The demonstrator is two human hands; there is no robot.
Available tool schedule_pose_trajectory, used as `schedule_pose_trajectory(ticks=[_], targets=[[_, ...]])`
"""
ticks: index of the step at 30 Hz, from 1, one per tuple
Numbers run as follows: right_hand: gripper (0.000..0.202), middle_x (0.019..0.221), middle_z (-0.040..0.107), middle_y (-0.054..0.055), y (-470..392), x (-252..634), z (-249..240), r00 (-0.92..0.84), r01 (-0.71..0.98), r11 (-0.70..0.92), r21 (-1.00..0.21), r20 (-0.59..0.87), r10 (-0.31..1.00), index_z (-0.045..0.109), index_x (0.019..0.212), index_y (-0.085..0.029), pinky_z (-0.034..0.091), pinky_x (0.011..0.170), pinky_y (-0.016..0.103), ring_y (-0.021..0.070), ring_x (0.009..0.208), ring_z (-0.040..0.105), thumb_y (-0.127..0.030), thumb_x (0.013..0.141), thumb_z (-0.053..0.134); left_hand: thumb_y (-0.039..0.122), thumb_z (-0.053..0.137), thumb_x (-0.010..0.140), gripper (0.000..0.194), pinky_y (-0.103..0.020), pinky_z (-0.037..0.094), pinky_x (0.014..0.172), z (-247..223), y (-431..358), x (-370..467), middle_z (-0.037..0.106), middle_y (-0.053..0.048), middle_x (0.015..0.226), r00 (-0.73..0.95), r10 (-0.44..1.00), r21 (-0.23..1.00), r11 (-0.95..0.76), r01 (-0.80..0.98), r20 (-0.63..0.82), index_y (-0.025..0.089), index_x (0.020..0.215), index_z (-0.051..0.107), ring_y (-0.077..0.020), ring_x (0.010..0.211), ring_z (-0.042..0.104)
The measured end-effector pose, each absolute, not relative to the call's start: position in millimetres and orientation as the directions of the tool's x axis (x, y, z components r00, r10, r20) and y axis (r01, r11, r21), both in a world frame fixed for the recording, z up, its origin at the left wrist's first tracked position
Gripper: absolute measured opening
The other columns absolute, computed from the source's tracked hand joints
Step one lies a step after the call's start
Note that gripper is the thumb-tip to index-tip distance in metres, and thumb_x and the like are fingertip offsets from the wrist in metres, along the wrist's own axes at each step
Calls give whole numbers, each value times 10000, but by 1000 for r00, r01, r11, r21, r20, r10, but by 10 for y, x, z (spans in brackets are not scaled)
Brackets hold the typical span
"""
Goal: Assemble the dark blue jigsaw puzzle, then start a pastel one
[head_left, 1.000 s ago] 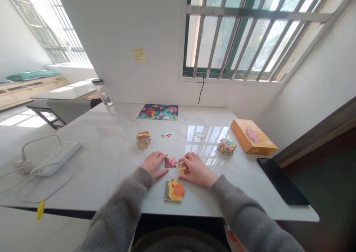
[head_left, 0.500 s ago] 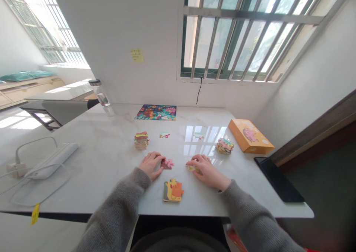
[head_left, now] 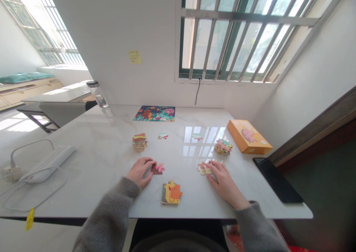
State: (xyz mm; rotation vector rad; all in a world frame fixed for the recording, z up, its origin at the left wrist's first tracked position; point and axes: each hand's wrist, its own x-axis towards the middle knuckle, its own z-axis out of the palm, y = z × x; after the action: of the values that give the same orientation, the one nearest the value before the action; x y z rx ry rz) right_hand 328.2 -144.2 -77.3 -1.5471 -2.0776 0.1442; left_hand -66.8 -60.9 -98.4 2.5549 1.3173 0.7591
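My left hand [head_left: 139, 171] grips the left edge of a brown-and-pink puzzle piece [head_left: 159, 168], low over the white table. To the right, my right hand [head_left: 226, 181] has its thumb and fingers on a pale puzzle piece [head_left: 205, 169], partly covered by the fingertips. Between my forearms lies a small stack of puzzle pieces [head_left: 171, 193], with a yellow and orange one on top. Farther back are two single pieces, one red-and-green [head_left: 163, 136] and one pale green [head_left: 197, 136]. Taller piles stand on the left [head_left: 139, 142] and right [head_left: 223, 147].
A colourful picture sheet [head_left: 154, 113] lies at the table's back edge, with a clear bottle [head_left: 98, 95] to its left. An orange box [head_left: 249, 136] and a black phone-like slab [head_left: 278, 179] are on the right. A white power strip [head_left: 51, 162] with cables occupies the left.
My hands have moved apart. The left has carried the brown-and-pink piece leftward; the right has shifted right with the pale piece, which shows more now. The view has shifted slightly.
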Motion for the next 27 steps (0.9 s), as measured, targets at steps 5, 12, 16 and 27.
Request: schedule_pose_trajectory(ticks=[5, 12, 16, 27], targets=[[415, 1290, 600, 72, -1519, 3147, -732, -181, 905, 302, -298, 372, 910, 571, 1356, -320, 473, 1037, 431, 252, 1213, 534, -219, 958, 510, 216, 538, 841, 412, -443, 473, 1046, -1005, -633, -700, 598, -100, 1254, 473, 800, 363, -592, 720, 368, 209, 1243, 624, -280, 1156, 544], [288, 1203, 624, 77, -1474, 2922, -730, -54, 949, 168, -268, 384, 922, 640, 1218, -283, 450, 965, 427, 266, 1150, 533, -244, 953, 533, 194, 541, 826, 427, -450, 466, 1054, -996, -654, -683, 597, -97, 1259, 460, 812, 368, -577, 729, 360, 208, 1247, 616, -275, 1158, 538], [277, 1203, 621, 81, -1478, 2890, -730, -44, 949, 160, -272, 386, 921, 638, 1207, -278, 433, 965, 427, 271, 1147, 526, -255, 954, 527, 199, 542, 828, 432, -448, 462, 1058, -978, -660, -676, 595, -97, 1260, 457, 817, 375, -571, 731, 353, 216, 1253, 619, -273, 1162, 536], [277, 1225, 603, 92, -1484, 2916, -748, -60, 938, 183, -294, 381, 923, 623, 1215, -278, 412, 981, 446, 285, 1170, 507, -277, 964, 505, 277, 527, 893, 431, -466, 458, 1054, -941, -664, -665, 603, -113, 1246, 421, 811, 405, -573, 712, 406, 201, 1315, 574, -284, 1171, 538]])
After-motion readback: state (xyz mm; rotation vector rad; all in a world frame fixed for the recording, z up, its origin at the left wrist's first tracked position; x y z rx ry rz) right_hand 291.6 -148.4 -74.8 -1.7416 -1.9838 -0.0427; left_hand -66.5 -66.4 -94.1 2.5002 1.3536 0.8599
